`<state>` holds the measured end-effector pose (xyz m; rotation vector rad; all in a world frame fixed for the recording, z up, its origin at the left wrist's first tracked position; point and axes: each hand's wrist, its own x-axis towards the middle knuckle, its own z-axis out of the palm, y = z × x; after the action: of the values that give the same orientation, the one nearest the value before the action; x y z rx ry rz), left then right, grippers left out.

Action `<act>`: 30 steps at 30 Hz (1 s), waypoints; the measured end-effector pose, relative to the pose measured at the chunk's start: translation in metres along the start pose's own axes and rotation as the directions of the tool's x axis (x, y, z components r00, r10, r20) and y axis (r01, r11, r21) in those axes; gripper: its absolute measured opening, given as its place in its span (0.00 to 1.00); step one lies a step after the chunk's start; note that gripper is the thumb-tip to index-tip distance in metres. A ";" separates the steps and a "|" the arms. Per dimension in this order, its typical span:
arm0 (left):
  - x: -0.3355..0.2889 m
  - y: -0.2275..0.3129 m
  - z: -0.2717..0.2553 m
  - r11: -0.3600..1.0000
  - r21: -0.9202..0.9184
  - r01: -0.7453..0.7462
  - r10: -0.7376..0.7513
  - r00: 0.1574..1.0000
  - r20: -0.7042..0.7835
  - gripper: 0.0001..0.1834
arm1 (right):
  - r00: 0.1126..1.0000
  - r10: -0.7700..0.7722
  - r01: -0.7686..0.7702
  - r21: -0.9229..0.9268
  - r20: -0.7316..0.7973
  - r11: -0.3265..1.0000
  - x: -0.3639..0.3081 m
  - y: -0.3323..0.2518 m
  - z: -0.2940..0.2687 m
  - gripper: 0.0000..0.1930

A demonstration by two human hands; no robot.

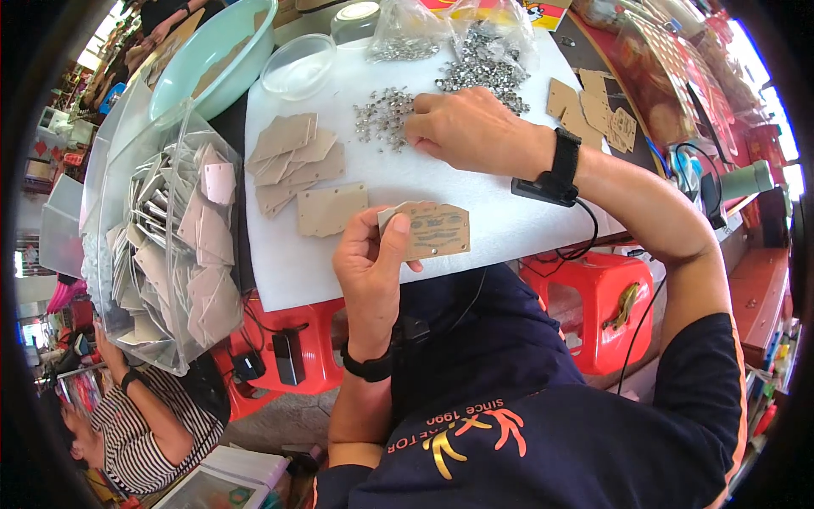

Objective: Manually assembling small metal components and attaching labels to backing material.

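My left hand (373, 267) pinches a brown cardboard card (443, 229) between thumb and fingers, above the near edge of the white work mat (305, 271). Printing covers its face, and a small shiny metal piece sits near its lower edge. Over loose small metal studs (381, 117), my right hand (471, 123) has its fingers curled and drawn together; whatever is between the fingertips is hidden. Just left of the held card lies a single blank card (331, 210). Beyond it is a loose pile of similar cards (292, 157).
A clear plastic bin (174, 339) full of cards stands at the left. Behind are a pale green basin (246, 59), a round clear tub (297, 66) and plastic bags of studs (411, 34). More cards (585, 110) lie far right. Red stools (593, 297) stand below; another person (157, 416) is lower left.
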<state>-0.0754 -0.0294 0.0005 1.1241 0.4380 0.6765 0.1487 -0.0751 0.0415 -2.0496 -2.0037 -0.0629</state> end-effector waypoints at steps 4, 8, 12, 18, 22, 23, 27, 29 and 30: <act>0.000 0.000 0.000 1.000 0.006 0.003 -0.003 1.000 -0.001 0.06 | 1.000 0.001 0.001 -0.149 0.012 0.989 0.005 0.005 0.006 0.04; -0.001 -0.001 0.000 1.000 0.023 -0.004 0.005 1.000 -0.010 0.07 | 1.000 0.002 0.001 -0.108 0.029 0.994 0.004 0.009 0.007 0.05; -0.001 0.000 0.002 1.000 0.017 -0.001 0.001 1.000 -0.003 0.07 | 1.000 0.026 -0.024 0.218 -0.003 0.976 -0.004 0.019 0.001 0.06; 0.005 0.004 0.011 1.000 0.019 -0.015 0.014 1.000 0.022 0.10 | 0.909 0.179 -0.405 0.700 0.376 0.588 -0.017 0.000 -0.033 0.11; 0.009 0.011 0.021 0.994 0.104 -0.040 0.029 0.994 0.108 0.11 | 0.877 0.019 -0.418 0.744 0.480 0.521 -0.018 -0.002 -0.035 0.12; 0.010 0.013 0.023 0.990 0.123 -0.066 0.047 0.987 0.152 0.11 | 0.877 0.022 -0.421 0.745 0.480 0.517 -0.020 -0.001 -0.035 0.12; 0.011 0.016 0.031 0.988 0.137 -0.067 0.044 0.985 0.165 0.10 | 0.851 -0.053 -0.477 0.812 0.522 0.336 -0.024 0.004 -0.037 0.12; 0.011 0.017 0.034 0.986 0.121 -0.116 0.092 0.979 0.181 0.10 | 0.843 -0.077 -0.497 0.825 0.533 0.271 -0.026 0.006 -0.036 0.12; 0.011 0.018 0.035 0.986 0.122 -0.113 0.089 0.979 0.185 0.10 | 0.837 -0.104 -0.503 0.830 0.537 0.242 -0.027 0.008 -0.034 0.12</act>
<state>-0.0502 -0.0405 0.0304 1.3282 0.2763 0.6356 0.1612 -0.1094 0.0673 -1.4061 -1.2132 1.5415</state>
